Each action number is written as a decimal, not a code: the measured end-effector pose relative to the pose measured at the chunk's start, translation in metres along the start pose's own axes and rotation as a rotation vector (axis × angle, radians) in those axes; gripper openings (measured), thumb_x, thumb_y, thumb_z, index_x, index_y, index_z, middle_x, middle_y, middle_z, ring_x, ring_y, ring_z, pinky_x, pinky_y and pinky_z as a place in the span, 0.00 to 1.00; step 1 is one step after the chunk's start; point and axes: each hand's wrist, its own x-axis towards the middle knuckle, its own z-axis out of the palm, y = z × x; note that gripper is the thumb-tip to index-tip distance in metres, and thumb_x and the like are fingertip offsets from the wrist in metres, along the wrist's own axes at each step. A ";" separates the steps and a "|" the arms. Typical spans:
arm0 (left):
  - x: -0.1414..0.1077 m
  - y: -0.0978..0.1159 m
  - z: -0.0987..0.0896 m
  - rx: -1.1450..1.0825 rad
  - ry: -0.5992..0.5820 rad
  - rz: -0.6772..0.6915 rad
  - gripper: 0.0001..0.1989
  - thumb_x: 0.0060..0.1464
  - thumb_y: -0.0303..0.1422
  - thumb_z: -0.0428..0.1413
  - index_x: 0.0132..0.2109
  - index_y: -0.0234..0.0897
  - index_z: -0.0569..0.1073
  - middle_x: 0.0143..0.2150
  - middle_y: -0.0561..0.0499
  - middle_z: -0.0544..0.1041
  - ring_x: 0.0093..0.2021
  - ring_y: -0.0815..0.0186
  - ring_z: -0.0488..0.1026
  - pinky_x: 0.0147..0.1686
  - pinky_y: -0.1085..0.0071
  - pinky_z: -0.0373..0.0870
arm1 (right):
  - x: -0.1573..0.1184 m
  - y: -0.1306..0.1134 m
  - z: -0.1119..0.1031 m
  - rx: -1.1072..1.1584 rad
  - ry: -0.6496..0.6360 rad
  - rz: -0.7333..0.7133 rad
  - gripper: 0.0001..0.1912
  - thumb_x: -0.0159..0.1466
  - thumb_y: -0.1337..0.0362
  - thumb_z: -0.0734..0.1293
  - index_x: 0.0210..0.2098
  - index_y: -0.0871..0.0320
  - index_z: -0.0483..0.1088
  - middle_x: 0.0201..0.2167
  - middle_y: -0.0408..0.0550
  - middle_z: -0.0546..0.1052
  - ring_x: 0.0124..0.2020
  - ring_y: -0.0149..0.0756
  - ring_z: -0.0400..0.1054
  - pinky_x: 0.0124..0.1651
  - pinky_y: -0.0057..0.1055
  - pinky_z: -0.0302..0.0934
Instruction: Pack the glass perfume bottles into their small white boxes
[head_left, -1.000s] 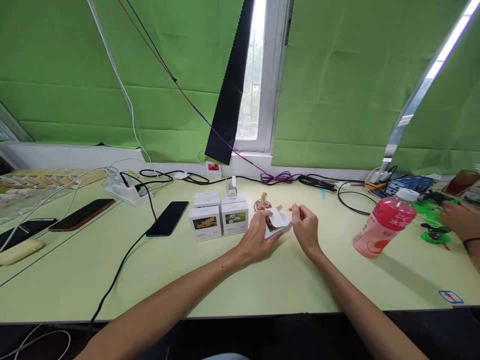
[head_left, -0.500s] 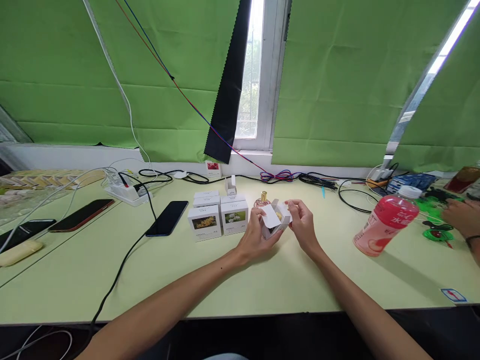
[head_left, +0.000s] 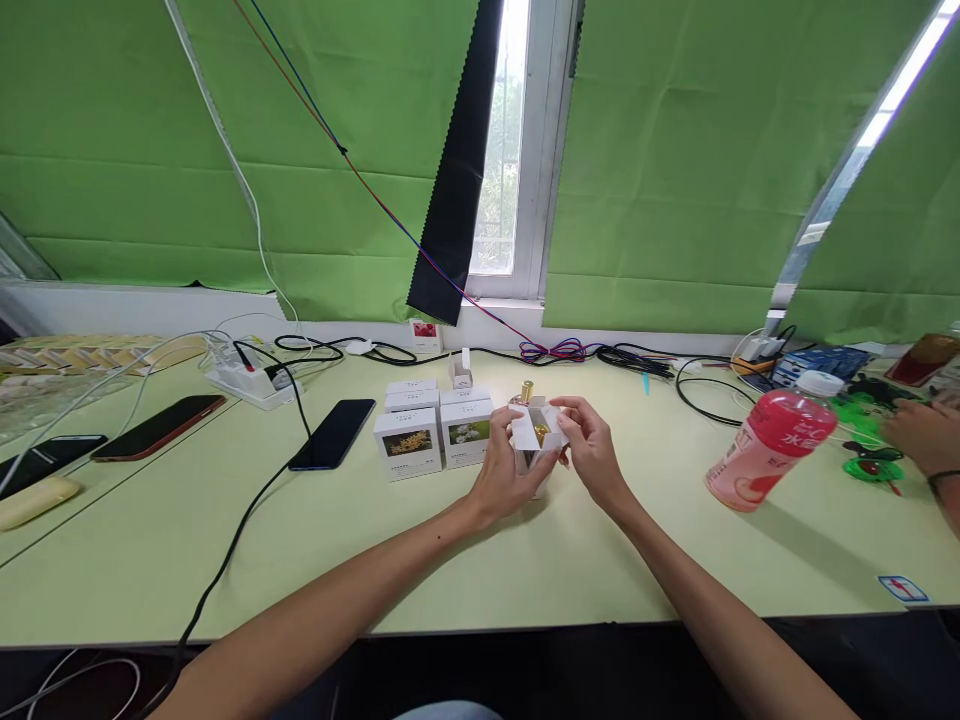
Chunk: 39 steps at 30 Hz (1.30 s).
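A small white box (head_left: 531, 455) with its top flaps raised is held upright over the table, and something gold shows inside it. My left hand (head_left: 504, 468) wraps round its left side and front. At its right edge, my right hand (head_left: 592, 450) has thumb and fingers closed on a flap. Just behind the box stands a glass bottle with a gold top (head_left: 527, 391), its lower part hidden. Left of my hands, white boxes with flower pictures (head_left: 409, 443) stand grouped, and a small open white box (head_left: 461, 372) is behind them.
A pink drink bottle (head_left: 776, 440) stands right. Phones (head_left: 333, 434), a power strip (head_left: 259, 383) and a black cable (head_left: 247, 530) lie left. Coiled cables (head_left: 634, 361) run along the wall. Another person's hand (head_left: 919, 435) is beside green parts (head_left: 874, 468) at the far right.
The held box has turned from tilted to upright, its opening facing up. My right hand has moved slightly left and now grips nearer the opening.
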 end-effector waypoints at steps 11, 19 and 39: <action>0.000 -0.005 -0.002 -0.058 -0.048 -0.008 0.24 0.65 0.38 0.51 0.62 0.46 0.49 0.67 0.39 0.59 0.68 0.55 0.60 0.64 0.50 0.61 | -0.002 -0.004 0.001 0.094 -0.044 0.063 0.20 0.59 0.61 0.66 0.50 0.53 0.62 0.26 0.35 0.68 0.20 0.28 0.61 0.21 0.26 0.57; 0.002 -0.002 -0.003 -0.060 -0.038 -0.026 0.22 0.64 0.37 0.52 0.60 0.45 0.51 0.64 0.40 0.62 0.63 0.55 0.65 0.60 0.49 0.66 | -0.002 -0.007 0.001 0.159 -0.037 0.110 0.24 0.53 0.65 0.64 0.50 0.55 0.64 0.25 0.37 0.71 0.21 0.29 0.59 0.21 0.27 0.56; 0.004 -0.003 -0.003 -0.118 -0.032 -0.054 0.20 0.64 0.36 0.48 0.60 0.44 0.55 0.59 0.43 0.65 0.58 0.57 0.68 0.56 0.52 0.69 | 0.004 -0.005 -0.003 0.342 -0.147 0.258 0.25 0.50 0.67 0.65 0.48 0.57 0.75 0.25 0.40 0.70 0.20 0.27 0.56 0.20 0.27 0.53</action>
